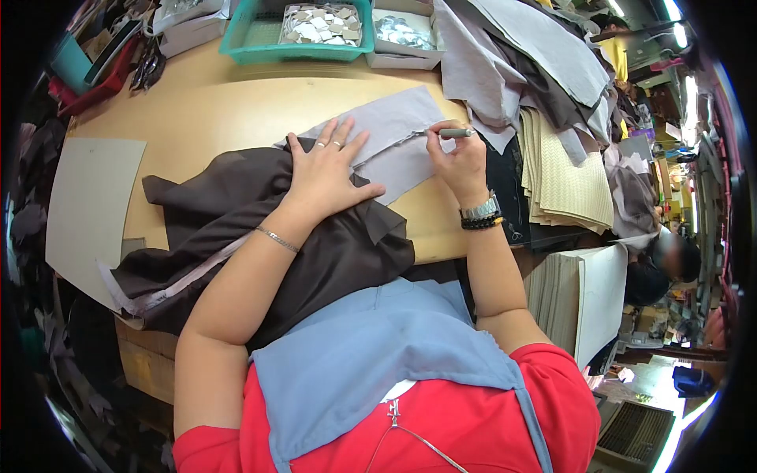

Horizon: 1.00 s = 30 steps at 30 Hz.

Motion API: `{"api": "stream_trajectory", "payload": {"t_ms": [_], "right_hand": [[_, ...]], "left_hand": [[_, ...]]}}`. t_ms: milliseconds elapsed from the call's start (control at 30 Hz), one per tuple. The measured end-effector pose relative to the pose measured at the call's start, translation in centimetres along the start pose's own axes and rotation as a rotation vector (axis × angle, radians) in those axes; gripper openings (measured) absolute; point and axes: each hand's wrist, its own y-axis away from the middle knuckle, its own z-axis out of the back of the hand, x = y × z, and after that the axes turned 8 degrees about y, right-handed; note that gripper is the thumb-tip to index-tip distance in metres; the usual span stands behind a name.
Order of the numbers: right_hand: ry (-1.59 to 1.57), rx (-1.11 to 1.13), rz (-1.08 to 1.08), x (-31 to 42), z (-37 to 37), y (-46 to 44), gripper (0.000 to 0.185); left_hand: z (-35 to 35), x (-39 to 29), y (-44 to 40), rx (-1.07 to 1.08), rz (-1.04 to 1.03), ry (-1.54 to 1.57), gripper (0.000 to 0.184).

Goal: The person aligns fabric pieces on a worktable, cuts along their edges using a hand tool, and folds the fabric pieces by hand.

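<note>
My left hand [331, 169] lies flat with its fingers spread, pressing on a light grey fabric piece [406, 169] and the dark brown fabric [236, 185] bunched beside it. In my right hand [460, 165] is a grey pen-shaped tool [455, 133], gripped between thumb and fingers. A dark, uneven line or seam edge runs across the light fabric from near my left thumb up to my right fingertips. The tool's exact kind and its working tip cannot be made out. The brown fabric hangs over the table's front edge onto my lap.
On the wooden table [189, 110] stand a green basket [244, 51] and a box of shiny round pieces [406, 35]. Fabric pieces [489, 71] and quilted sheets [568, 185] are stacked at right. A white board [91, 205] lies left. Other people are in the background.
</note>
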Motion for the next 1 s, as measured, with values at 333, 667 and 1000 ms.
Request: {"api": "stream_trajectory", "payload": {"t_ms": [333,667,1000], "right_hand": [[0.052,-0.063,-0.146,-1.2,0.6,-0.9,0.005],[-0.115,-0.008,-0.146,-0.8,4.3,-1.0,0.007],[-0.246,0.068,-0.141,-0.3,1.1,0.2,0.008]], "left_hand": [[0.1,0.0,-0.1,0.009,0.003,-0.009,0.094],[-0.1,0.1,-0.1,0.002,-0.017,-0.01,0.094],[0.0,-0.1,-0.1,-0.004,-0.013,-0.005,0.094]]}}
